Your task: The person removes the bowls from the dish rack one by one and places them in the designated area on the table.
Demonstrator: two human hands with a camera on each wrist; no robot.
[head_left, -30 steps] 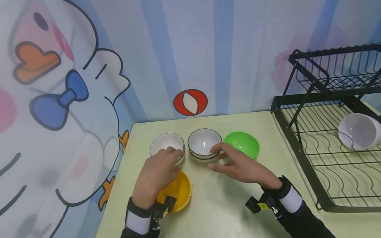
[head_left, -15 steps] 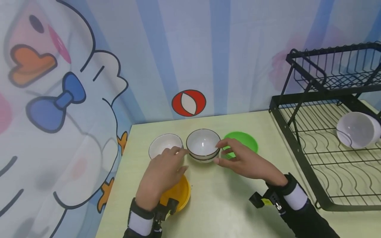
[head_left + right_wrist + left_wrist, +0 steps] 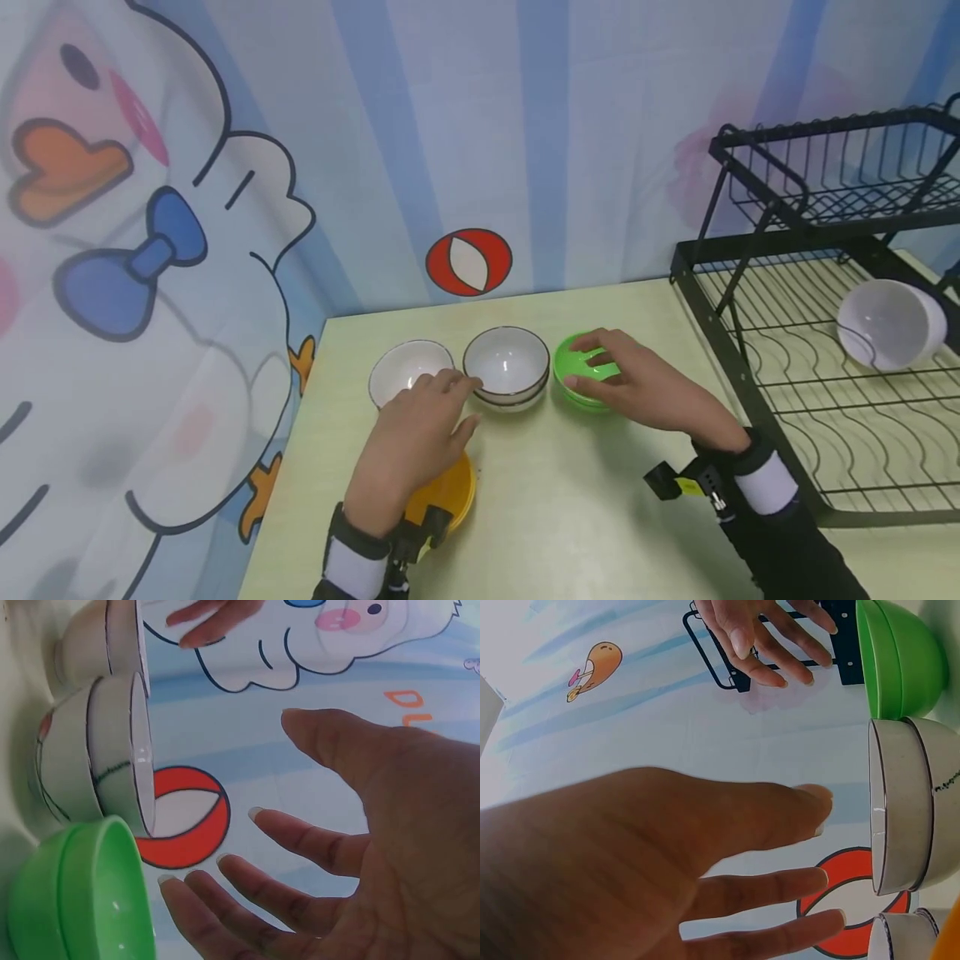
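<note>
My right hand [image 3: 648,383] hovers over a stack of two green bowls [image 3: 567,358], fingers spread and apart from the rim in the right wrist view. Nothing lies between its fingers. In the middle, two nested white bowls with dark rims [image 3: 506,362] stand upright. More white bowls [image 3: 405,362], also stacked, sit left of them, partly covered by my left hand [image 3: 416,437]. That hand is held in the air with loose fingers, near the gap between the white stacks, holding nothing. Under its wrist is a yellow bowl [image 3: 457,492], partly hidden.
A black two-tier dish rack [image 3: 750,375] stands on the right of the table [image 3: 555,517]. One white bowl [image 3: 885,325] leans tilted in its lower tier. A printed cartoon backdrop [image 3: 465,125] rises behind and left of the table.
My right hand has moved right, from the middle white bowls to above the green bowls. My left hand has drawn away from the left white bowls, slightly to the right. The bowls have stayed put.
</note>
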